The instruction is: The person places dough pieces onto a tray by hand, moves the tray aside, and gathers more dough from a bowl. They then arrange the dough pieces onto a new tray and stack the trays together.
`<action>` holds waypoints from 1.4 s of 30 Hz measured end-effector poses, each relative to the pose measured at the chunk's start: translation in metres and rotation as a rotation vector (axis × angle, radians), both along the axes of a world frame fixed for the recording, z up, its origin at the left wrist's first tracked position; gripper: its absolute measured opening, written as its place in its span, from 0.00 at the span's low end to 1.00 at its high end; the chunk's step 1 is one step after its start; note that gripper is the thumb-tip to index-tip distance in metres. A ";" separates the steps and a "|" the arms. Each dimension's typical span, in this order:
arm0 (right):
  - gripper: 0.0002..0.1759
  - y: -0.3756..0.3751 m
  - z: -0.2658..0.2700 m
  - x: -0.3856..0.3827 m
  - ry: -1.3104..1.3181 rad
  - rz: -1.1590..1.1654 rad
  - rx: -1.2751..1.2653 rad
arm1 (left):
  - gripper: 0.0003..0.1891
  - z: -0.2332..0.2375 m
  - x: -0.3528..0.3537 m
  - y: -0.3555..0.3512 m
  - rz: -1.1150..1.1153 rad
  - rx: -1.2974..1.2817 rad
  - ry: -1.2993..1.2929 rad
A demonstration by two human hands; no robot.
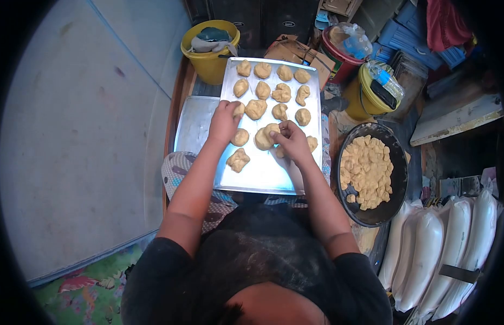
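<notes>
A shiny metal baking tray [257,181] rests across my lap, with several lumps of dough in rough rows. At its left side my left hand [225,123] has its fingers closed around a dough piece [239,110], beside a larger dough lump [256,109]. My right hand [293,142] pinches another dough piece [272,130] between thumb and fingers. That piece touches or overlaps a rounder dough lump [262,140] on the tray. Partly hidden behind the right hand is one more dough lump [312,143]. A knobbly dough lump [238,160] lies nearest me.
Right of the tray stands a black basin [398,203] holding many small dough chunks. A second metal tray [193,124] lies at the left. Yellow buckets [208,70], a red bucket [334,57], a cardboard box [295,51] and filled plastic bags [428,249] stand around.
</notes>
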State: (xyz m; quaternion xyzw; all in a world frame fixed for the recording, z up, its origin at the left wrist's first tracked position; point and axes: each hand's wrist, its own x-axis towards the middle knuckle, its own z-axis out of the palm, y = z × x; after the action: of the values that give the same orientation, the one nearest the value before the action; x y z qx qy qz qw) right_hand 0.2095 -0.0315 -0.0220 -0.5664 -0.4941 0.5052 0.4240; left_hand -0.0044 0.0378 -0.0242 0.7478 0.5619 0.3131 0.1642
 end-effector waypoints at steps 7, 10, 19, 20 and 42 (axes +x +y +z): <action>0.16 0.003 0.004 0.005 0.082 0.106 -0.052 | 0.19 0.008 0.023 -0.002 0.031 0.250 0.161; 0.15 0.003 0.013 0.004 0.187 0.095 -0.151 | 0.19 0.007 0.025 0.003 -0.187 -0.035 0.242; 0.17 0.000 -0.004 0.029 0.153 -0.039 0.027 | 0.14 0.011 0.004 -0.056 -0.125 -0.092 0.173; 0.19 -0.001 -0.001 0.029 -0.033 -0.085 0.111 | 0.14 0.002 -0.001 -0.058 -0.099 -0.152 0.148; 0.19 -0.034 0.006 0.084 -0.333 -0.333 0.115 | 0.14 0.008 0.090 -0.061 -0.358 0.122 0.375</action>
State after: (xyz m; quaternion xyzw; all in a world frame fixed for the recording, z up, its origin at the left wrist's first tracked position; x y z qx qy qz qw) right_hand 0.2931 -0.0655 -0.0164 -0.6905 -0.4849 0.2992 0.4457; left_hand 0.0853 -0.0227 -0.0159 0.8888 0.4212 0.1686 0.0647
